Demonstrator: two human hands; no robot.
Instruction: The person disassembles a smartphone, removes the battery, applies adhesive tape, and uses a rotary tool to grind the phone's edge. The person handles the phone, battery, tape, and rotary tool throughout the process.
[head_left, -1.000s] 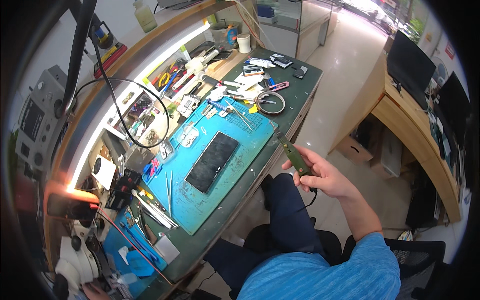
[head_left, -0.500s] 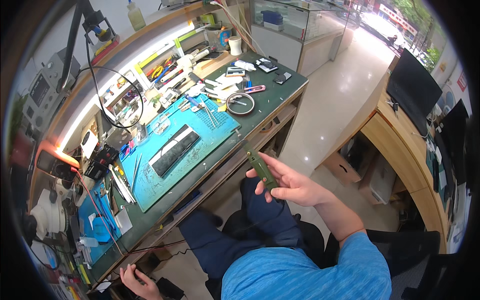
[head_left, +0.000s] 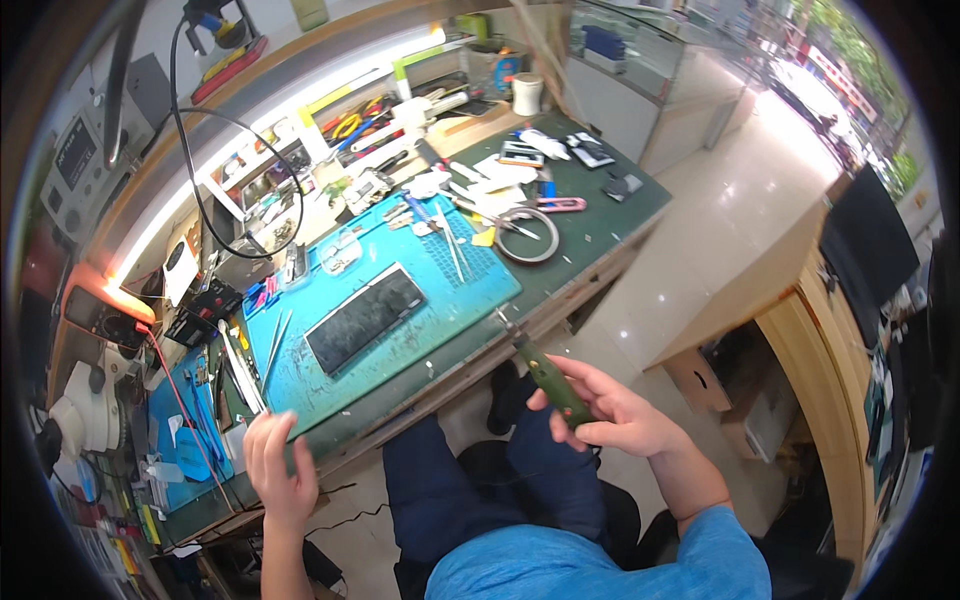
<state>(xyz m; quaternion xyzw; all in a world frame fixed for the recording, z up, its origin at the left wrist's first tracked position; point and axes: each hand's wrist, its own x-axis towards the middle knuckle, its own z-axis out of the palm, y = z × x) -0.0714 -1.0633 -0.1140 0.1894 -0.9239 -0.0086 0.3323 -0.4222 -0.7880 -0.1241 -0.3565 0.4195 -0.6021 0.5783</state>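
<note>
My right hand (head_left: 612, 412) holds a slim dark green pen-shaped rotary tool (head_left: 548, 382), its metal tip pointing up toward the bench edge. My left hand (head_left: 278, 472) rests with fingers spread on the front edge of the green workbench (head_left: 600, 235), holding nothing. On the blue work mat (head_left: 400, 300) lies a dark phone-shaped panel (head_left: 365, 318), face up, between the two hands and farther from me. Tweezers (head_left: 275, 345) lie on the mat's left part.
Several small tools, parts and a coil of wire (head_left: 527, 235) clutter the bench's far side. A microscope (head_left: 85, 410) and a lit lamp (head_left: 100, 300) stand at left. A wooden desk (head_left: 810, 330) with a monitor (head_left: 865, 250) stands at right across shiny floor.
The view has swung so the bench sits more central. My left hand rose from below the bench to its front edge. My right hand still grips the green tool.
</note>
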